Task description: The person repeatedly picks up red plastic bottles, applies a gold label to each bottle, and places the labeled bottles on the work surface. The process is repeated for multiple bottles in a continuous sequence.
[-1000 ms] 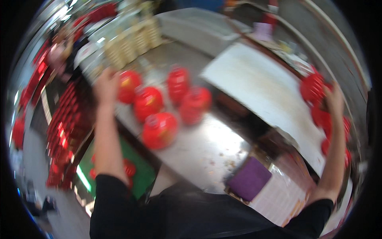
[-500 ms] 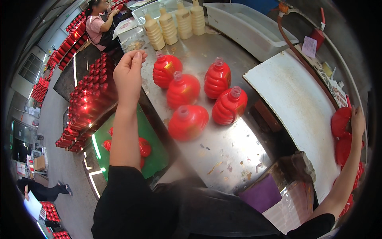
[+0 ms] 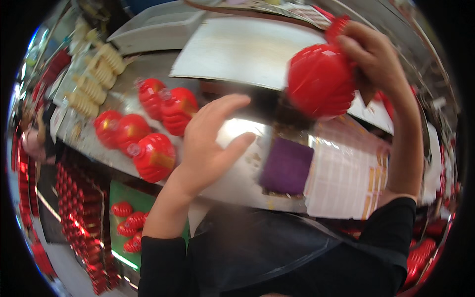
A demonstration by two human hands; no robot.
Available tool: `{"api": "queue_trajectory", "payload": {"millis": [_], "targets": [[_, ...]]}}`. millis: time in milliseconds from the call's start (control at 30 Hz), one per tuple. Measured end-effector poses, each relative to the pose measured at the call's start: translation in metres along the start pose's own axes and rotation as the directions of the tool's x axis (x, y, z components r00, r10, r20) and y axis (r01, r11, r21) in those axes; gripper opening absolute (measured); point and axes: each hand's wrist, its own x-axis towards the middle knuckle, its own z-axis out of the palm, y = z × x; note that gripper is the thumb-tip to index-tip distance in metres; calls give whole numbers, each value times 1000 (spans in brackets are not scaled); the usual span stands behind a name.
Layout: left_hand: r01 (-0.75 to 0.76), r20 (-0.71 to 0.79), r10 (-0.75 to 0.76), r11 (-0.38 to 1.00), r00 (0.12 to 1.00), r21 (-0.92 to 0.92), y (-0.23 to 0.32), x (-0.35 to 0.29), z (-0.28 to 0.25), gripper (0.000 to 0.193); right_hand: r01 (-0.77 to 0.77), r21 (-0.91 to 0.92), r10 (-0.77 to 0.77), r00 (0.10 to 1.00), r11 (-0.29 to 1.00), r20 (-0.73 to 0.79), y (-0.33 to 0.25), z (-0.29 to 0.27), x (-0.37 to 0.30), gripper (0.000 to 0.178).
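A glossy red ribbed bottle (image 3: pixel 316 81) is raised above the right side of the bench, blurred by motion. My right hand (image 3: pixel 368 54) is closed around it, hiding its end. Another ribbed red piece (image 3: pixel 337 27) shows just above those fingers; whether it is a second bottle is unclear. My left hand (image 3: pixel 210 141) holds nothing, thumb and fingers spread over the metal bench. Close to its left stand several red bottles with clear necks, the nearest being a red bottle (image 3: pixel 154 157) with a gold label.
A purple pad (image 3: pixel 288 166) lies beside a sheet of labels (image 3: pixel 339 173). Behind are a white board (image 3: pixel 242 49) and a whitish tub (image 3: pixel 153 29). Cream bottles (image 3: pixel 101 69) stand far left. A green tray (image 3: pixel 121 190) holds red bottles; racked red bottles (image 3: pixel 79 218) stand lower left.
My right hand has brought a red bottle in from the far right. My left hand has moved right and its fingers have spread. The view has turned to the right.
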Motion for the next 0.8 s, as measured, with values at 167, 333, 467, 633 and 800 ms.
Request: {"api": "queue_trajectory", "payload": {"millis": [167, 333, 467, 633, 800], "targets": [[-20, 131, 49, 977, 990, -214, -9, 9, 84, 87, -94, 186, 20, 930, 978, 367, -20, 52, -36, 19], [461, 243, -404, 847, 882, -264, -21, 3, 129, 89, -359, 262, 299, 923, 896, 243, -2, 97, -72, 34], [532, 255, -467, 748, 847, -397, -30, 2, 134, 89, -471, 160, 438, 876, 868, 204, 4, 100, -129, 52], [569, 240, -516, 742, 822, -354, -21, 3, 138, 90, -542, 517, 496, 835, 663, 239, -10, 148, -183, 82], [560, 240, -510, 698, 826, -445, -23, 3, 143, 85, -547, 528, 639, 769, 650, 11, -25, 159, -231, 58]]}}
